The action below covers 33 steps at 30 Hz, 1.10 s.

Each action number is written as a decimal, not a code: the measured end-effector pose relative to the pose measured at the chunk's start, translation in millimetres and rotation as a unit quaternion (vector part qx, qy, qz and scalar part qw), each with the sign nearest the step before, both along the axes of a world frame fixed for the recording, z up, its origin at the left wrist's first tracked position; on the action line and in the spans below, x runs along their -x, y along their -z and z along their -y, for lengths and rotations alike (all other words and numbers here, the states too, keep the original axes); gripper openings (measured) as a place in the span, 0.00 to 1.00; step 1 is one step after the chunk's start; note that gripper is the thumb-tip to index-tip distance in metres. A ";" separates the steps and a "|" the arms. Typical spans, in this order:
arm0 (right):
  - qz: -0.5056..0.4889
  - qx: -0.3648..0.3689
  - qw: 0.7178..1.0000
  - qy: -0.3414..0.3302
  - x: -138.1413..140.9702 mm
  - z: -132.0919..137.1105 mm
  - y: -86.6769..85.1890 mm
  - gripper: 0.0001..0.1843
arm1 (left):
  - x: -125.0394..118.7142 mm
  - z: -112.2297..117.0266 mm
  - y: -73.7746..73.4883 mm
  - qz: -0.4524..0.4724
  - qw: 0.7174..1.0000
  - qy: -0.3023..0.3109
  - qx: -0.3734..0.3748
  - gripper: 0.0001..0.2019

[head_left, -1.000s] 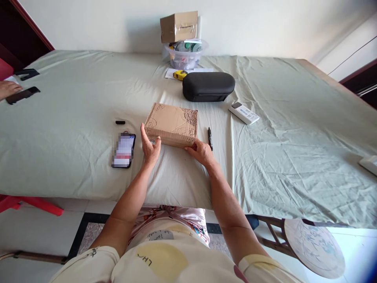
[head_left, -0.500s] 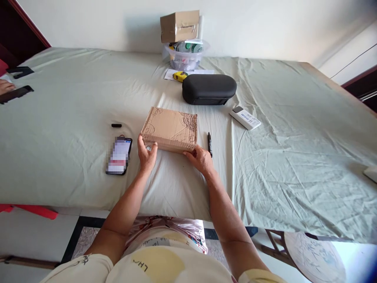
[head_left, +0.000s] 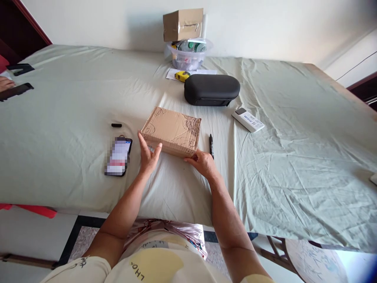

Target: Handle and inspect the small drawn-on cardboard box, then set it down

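Wrinkly green cloth [head_left: 279, 157] over the bench [head_left: 325, 76], left grip [head_left: 149, 159] spread around the near-left corner of a doodled cardboard box [head_left: 172, 127], right grip [head_left: 204, 163] pinching its near-right corner, marker [head_left: 211, 146] just right of that, phone [head_left: 118, 157] off left.

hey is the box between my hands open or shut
Shut, it appears: the box has a flat, doodled top with no flap raised. Its underside is hidden.

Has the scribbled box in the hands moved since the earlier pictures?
Yes, slightly: judged against the marker, the scribbled box has turned clockwise, its right end coming closer.
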State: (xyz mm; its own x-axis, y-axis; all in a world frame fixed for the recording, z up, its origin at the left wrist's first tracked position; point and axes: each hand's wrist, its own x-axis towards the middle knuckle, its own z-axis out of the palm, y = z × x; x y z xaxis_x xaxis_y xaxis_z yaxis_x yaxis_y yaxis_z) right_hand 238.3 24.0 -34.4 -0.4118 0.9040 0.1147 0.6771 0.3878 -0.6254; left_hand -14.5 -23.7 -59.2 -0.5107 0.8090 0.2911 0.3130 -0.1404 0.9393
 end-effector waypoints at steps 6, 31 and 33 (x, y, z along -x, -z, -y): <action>0.013 0.016 0.999 -0.045 4.2 6.1 -4.1 0.16 | -3.7 2.0 -3.9 -0.081 0.996 0.029 0.010 0.54; -0.136 -0.065 0.975 -0.163 27.2 24.2 -8.9 0.22 | -17.8 12.3 -14.3 -0.150 0.982 0.098 -0.067 0.52; -0.188 -0.124 0.968 -0.113 25.8 26.3 -10.3 0.21 | -17.9 12.0 -13.3 -0.156 0.980 0.102 -0.068 0.55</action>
State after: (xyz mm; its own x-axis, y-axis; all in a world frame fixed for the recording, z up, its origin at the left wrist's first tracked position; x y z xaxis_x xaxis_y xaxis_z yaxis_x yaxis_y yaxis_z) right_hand 212.5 -2.3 -24.0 -0.4818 0.7214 0.4975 0.3002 0.6692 -0.6797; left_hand 3.4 -35.7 -46.0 -0.2107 0.8280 0.5197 0.5342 -0.3477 0.7705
